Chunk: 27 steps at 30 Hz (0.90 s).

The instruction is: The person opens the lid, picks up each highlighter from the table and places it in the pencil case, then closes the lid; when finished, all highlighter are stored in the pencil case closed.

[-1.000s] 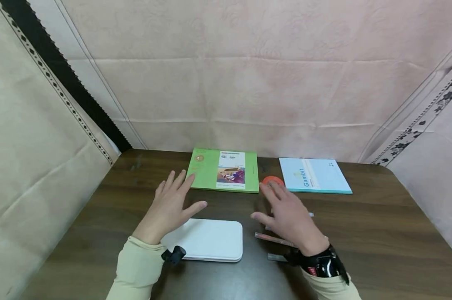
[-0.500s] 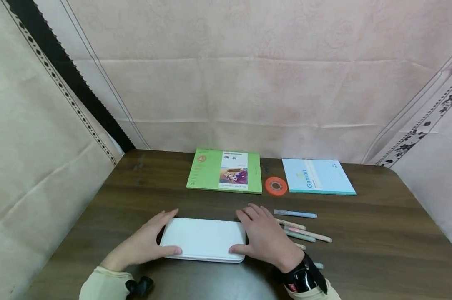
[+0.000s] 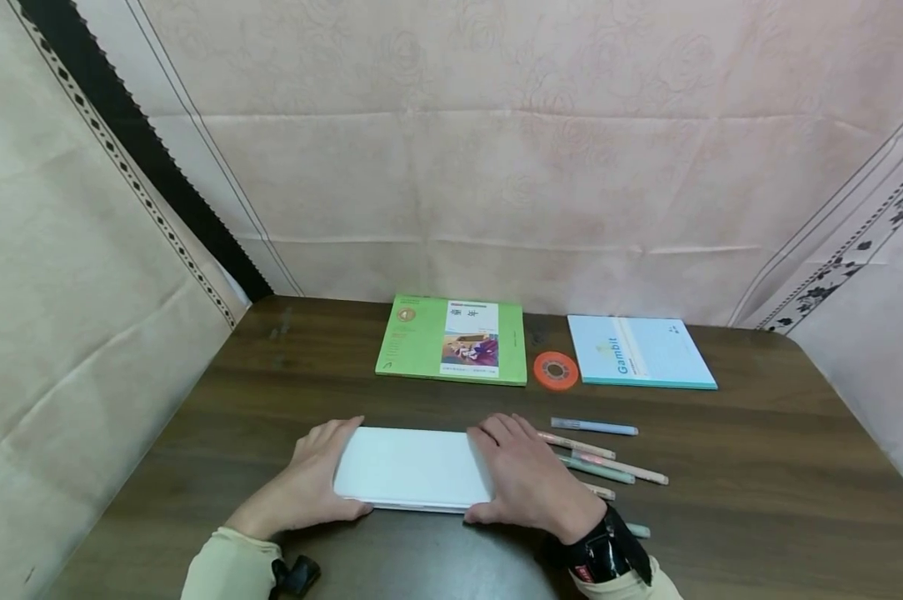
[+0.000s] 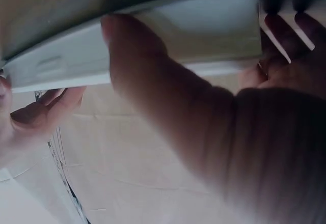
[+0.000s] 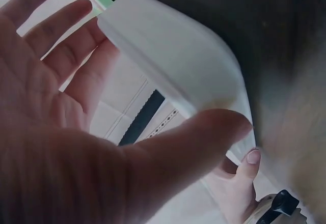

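In the head view a flat white case (image 3: 414, 467) with rounded corners is between my two hands, low in the middle of the table. My left hand (image 3: 312, 479) grips its left end, thumb on the near edge and fingers at the far side. At the other end my right hand (image 3: 530, 483) holds it the same way. The left wrist view shows the long side of the case (image 4: 214, 30) with my left thumb against it. Seen from the right wrist, the case (image 5: 178, 46) lies between thumb and fingers. Whether it touches the table is unclear.
Several slim pens, among them a blue one (image 3: 594, 427), lie right beside my right hand. Along the back are a green book (image 3: 414, 342), an orange ring-shaped disc (image 3: 556, 371) and a light blue book (image 3: 646, 350). A cloth wall (image 3: 526, 192) rises behind the table.
Both hands came down from above the table to the white case's ends and closed round it. In the last half second the case has shifted slightly away and to the right.
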Each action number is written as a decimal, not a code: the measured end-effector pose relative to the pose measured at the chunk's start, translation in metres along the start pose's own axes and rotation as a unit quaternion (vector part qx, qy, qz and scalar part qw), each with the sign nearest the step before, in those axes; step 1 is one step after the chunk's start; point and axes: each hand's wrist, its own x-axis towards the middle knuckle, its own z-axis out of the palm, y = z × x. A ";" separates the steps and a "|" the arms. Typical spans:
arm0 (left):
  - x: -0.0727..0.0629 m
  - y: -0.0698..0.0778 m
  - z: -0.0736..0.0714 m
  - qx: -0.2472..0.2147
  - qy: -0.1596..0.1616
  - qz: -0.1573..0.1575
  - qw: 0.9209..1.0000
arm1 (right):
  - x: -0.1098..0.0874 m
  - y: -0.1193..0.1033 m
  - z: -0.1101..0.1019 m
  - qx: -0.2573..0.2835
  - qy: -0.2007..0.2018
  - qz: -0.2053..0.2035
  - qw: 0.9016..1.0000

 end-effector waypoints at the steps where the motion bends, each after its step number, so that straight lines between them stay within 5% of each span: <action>1: 0.000 -0.001 0.001 -0.001 0.003 0.000 1.000 | 0.001 0.000 0.000 0.002 0.001 0.001 1.000; 18: -0.003 -0.007 0.002 0.011 0.032 0.023 0.999 | 0.018 0.012 -0.013 0.009 -0.021 -0.079 0.997; 27: -0.005 -0.012 0.006 -0.038 0.044 -0.015 0.998 | 0.027 0.023 -0.032 0.100 -0.124 -0.044 0.986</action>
